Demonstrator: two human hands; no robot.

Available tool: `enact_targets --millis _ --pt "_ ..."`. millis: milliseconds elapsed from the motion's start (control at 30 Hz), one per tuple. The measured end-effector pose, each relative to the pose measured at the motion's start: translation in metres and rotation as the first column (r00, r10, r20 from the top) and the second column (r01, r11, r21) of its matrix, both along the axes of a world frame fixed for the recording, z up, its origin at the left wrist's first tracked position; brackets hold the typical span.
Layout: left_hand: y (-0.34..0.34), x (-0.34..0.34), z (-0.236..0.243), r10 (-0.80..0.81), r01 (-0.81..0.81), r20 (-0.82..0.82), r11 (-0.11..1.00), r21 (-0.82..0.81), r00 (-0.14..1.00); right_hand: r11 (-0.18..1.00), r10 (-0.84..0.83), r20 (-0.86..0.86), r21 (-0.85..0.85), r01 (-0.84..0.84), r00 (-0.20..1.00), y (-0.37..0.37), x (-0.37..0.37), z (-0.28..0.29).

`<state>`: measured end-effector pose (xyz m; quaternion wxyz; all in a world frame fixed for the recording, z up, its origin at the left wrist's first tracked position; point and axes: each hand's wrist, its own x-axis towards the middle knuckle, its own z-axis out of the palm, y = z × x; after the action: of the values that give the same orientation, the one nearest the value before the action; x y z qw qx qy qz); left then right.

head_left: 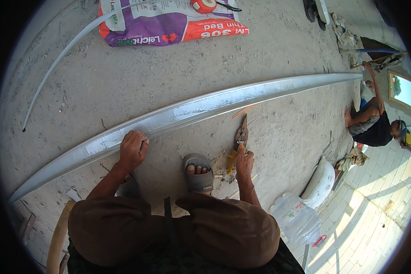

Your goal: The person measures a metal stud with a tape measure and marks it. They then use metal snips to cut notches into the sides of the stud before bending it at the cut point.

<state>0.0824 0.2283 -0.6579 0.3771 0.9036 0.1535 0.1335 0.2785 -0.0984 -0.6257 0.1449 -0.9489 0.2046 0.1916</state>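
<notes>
Knees (235, 228) nearest, hands (132, 150) hold channel (219, 101) and, seemingly, snips (242, 133).

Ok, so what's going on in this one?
A person's left hand is at the near edge of a long silvery metal channel lying across the floor. Their right hand holds yellow-handled snips, tips pointing toward the channel but not touching it. A co-worker sits near its right end.

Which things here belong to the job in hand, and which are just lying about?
Likely in use:
metal channel, under left hand
yellow-handled snips, in right hand

Likely just lying about:
purple bag
white sack
clear plastic bottle
red tape measure (role unclear)
</notes>
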Motion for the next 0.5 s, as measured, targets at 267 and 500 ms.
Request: enact_targets --millis 267,500 --pt "0.002 -0.004 -0.002 0.004 -0.004 -0.015 1.0 0.0 1.0 0.995 -0.057 -0.17 0.074 0.07 0.984 0.016 0.016 -0.002" --pt "0.0 -0.001 -0.004 -0.004 0.005 -0.011 1.0 0.013 1.0 0.93 -0.241 -0.075 0.269 0.252 0.968 0.01 -0.003 -0.018"
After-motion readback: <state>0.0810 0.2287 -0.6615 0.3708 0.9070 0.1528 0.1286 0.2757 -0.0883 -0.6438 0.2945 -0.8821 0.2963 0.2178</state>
